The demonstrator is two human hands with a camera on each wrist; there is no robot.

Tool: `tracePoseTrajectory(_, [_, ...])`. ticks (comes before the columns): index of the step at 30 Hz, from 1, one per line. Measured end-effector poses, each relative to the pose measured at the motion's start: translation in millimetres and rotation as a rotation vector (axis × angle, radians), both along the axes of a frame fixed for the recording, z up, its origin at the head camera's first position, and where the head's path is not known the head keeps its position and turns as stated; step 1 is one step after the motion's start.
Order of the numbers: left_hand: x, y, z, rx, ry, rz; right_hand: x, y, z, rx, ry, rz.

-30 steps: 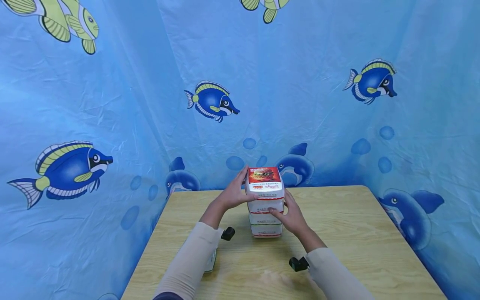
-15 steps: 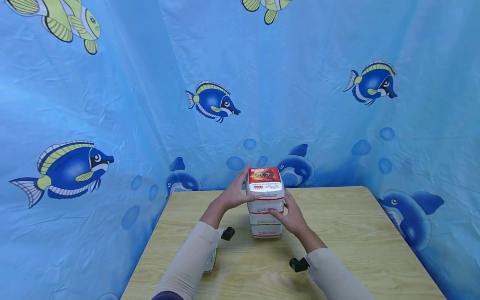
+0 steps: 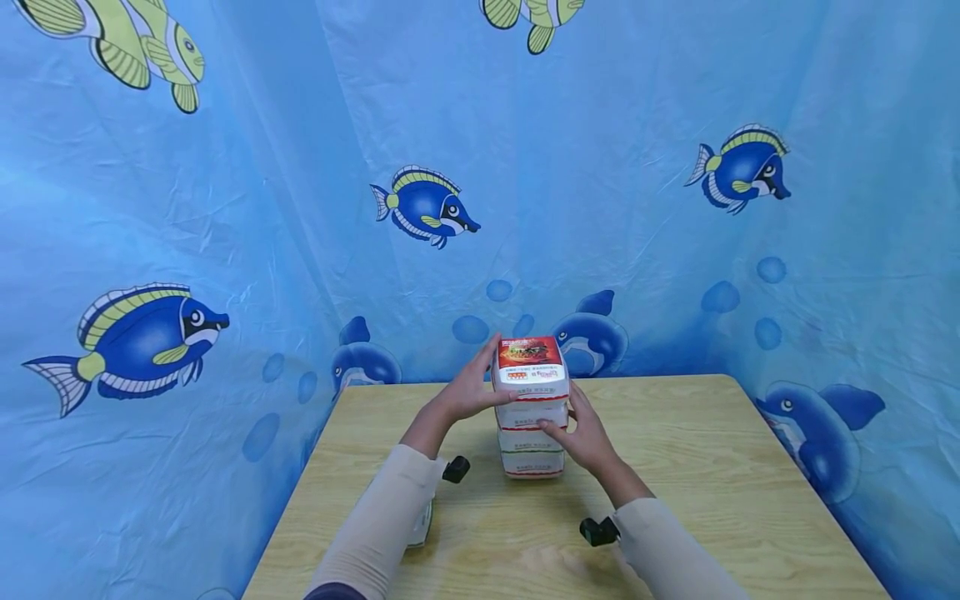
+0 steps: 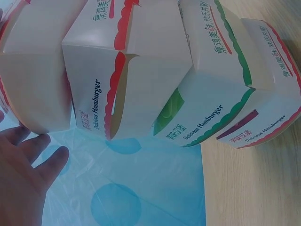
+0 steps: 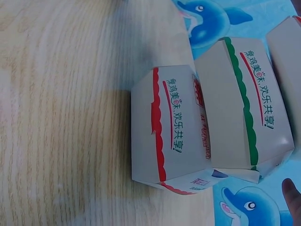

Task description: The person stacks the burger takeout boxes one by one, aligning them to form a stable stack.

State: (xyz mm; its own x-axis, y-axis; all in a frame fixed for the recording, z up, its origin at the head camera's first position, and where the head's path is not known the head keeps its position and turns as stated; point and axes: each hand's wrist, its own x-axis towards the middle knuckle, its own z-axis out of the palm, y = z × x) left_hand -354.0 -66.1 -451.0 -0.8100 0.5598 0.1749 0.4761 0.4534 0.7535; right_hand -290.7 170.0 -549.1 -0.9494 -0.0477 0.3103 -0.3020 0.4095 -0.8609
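Stack of burger boxes point(image 3: 532, 442): just below and right of the centre of the head frame, we saw four, one on another, on the wooden table point(image 3: 675, 467).
Top box point(image 3: 529, 353): its lid, facing us, bore a red panel with a burger picture.
Left hand point(image 3: 467, 392): we saw it clamped on the top box, thumb across the front, fingers along the left side.
Second box point(image 3: 516, 414): red-trimmed, directly beneath; in the left wrist view we noticed a gap along its seam.
Right hand point(image 3: 587, 433): clamped on the second box, thumb on its front, fingers at its right side.
Third box point(image 5: 230, 108): green-trimmed, right of centre in the right wrist view.
Bottom box point(image 5: 171, 127): red-trimmed, near the middle of that view, touching the table.
White object point(image 3: 422, 527): lower left of centre in the head frame; we could see only a slice past the left sleeve point(image 3: 386, 517).
Backdrop point(image 3: 585, 108): blue, printed with fish and dolphins, across the upper frame.
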Motion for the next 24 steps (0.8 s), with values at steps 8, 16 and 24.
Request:
tracePoseTrajectory(8, [-0.2, 0.6, -1.1, 0.006, -0.001, 0.007, -2.3, 0.2, -0.3, 0.004, 0.013, -0.002])
tracePoseTrajectory(16, [-1.4, 0.6, -4.5, 0.017, 0.004, 0.015, -3.2, -0.5, 1.0, 0.003, 0.006, -0.011])
tracePoseTrajectory(24, [-3.4, 0.0, -13.4, 0.028, 0.003, 0.019, -3.1, -0.9, 0.2, 0.003, 0.010, -0.012])
